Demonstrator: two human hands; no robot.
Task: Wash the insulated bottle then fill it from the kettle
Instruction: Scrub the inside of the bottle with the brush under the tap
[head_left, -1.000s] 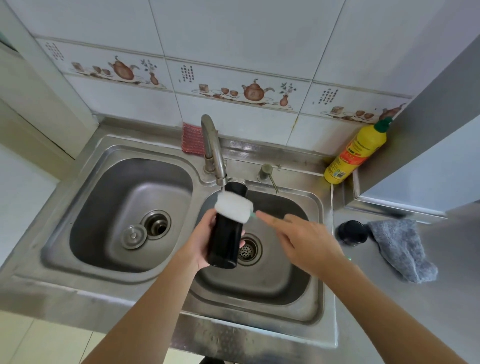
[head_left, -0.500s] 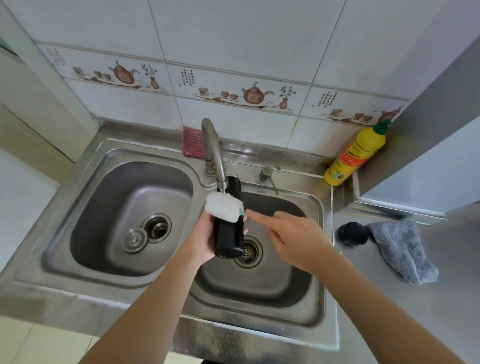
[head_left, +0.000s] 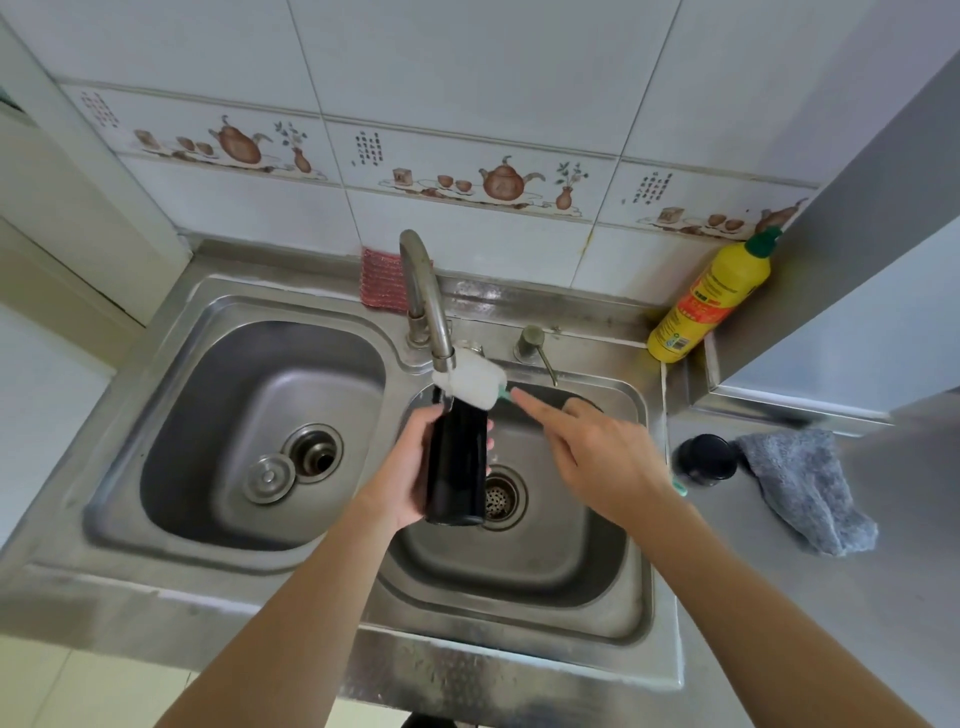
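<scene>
One black insulated bottle (head_left: 457, 462) is held upright over the right basin of the sink (head_left: 640, 519), left hand (head_left: 410, 473) wrapped around it. Right hand (head_left: 597, 457) grips the green handle of a white sponge brush (head_left: 470, 382) at the bottle's mouth, under the faucet (head_left: 423, 291). At 3 o'clock stands a black lid (head_left: 704, 460) beside a grey cloth (head_left: 805, 488).

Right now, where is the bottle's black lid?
In the head view the lid stands on the counter right of the sink, touching the grey cloth.
</scene>
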